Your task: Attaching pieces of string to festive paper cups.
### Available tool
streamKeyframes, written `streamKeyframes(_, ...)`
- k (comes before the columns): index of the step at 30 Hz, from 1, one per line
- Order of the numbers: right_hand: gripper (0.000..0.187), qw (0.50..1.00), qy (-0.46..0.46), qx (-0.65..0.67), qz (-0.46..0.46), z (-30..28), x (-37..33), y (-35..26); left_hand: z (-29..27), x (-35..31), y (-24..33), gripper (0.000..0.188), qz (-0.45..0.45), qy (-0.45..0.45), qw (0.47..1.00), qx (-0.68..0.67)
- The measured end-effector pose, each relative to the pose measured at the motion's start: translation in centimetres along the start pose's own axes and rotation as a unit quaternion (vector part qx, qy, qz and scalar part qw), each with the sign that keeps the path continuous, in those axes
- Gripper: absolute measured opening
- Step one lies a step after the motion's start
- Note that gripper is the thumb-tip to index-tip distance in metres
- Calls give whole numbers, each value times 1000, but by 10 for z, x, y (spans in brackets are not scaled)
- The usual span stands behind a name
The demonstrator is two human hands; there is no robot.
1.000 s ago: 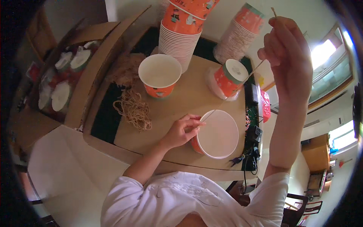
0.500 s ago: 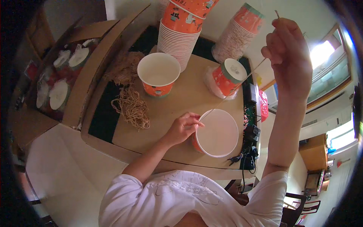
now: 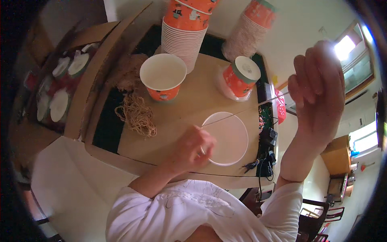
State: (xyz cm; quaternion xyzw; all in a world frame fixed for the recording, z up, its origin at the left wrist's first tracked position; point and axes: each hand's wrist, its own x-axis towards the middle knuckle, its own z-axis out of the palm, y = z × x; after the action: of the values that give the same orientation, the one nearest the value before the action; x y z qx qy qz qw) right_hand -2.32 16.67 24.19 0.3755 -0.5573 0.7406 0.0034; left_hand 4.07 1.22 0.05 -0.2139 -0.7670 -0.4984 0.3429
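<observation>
A thin, light-coloured string is drawn taut between my hands, slanting up over the rim of a white-lined paper tub. My left hand, slightly blurred, pinches the lower end beside the tub's left rim. Higher up at the right, my right hand is raised with its fingers curled round the other end; its fingertips are partly hidden. To the left of the tub lies a loose tangle of tan string. Behind that, a second orange paper tub stands upright with its mouth up.
Tall stacks of tubs, one bare and one wrapped, stand at the back. An upturned tub rests on clear plastic. Brown fibre lies left. An open carton holds more tubs. Black cables lie along the right edge.
My right hand has moved lower and outward to the right, turning as it went. My left hand has shifted slightly left and down, and the string now runs at a shallower slant.
</observation>
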Motion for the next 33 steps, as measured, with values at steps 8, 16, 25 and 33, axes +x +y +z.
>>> streamKeyframes(8,27,987,-83,125,-58,-2,-87,12,34,-36,12,23,94,-252,957,104)
streamKeyframes(16,13,926,290,72,230,-19,-197,113,-17,-3,-5,15,10,-280,958,59)
streamKeyframes(25,8,896,347,22,277,-42,-220,181,25,30,26,29,-41,-195,977,75)
streamKeyframes(33,9,892,325,-21,312,-43,-228,192,50,9,9,22,-195,-322,916,141)
